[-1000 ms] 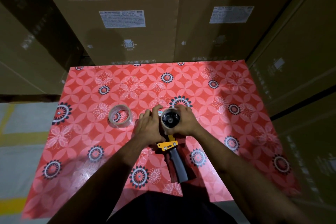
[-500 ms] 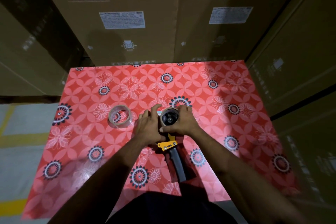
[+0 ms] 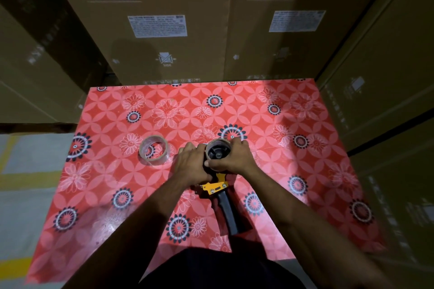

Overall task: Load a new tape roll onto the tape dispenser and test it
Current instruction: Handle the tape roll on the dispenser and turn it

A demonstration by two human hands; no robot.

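A tape dispenser with a yellow frame and black handle lies on the red flowered table, handle pointing toward me. A tape roll sits on its black hub, with only a thin brown ring showing around the hub. My right hand grips this roll from the right, thumb on its near edge. My left hand rests against the roll's left side and covers the dispenser's front part. A second, clear tape roll lies flat on the table to the left, apart from both hands.
Tall brown washing machine cartons stand right behind the table and along its right side. A grey floor with yellow lines shows past the table's left edge.
My right hand's fingers have shifted slightly around the roll on the hub. The dispenser and the clear roll stay where they were.
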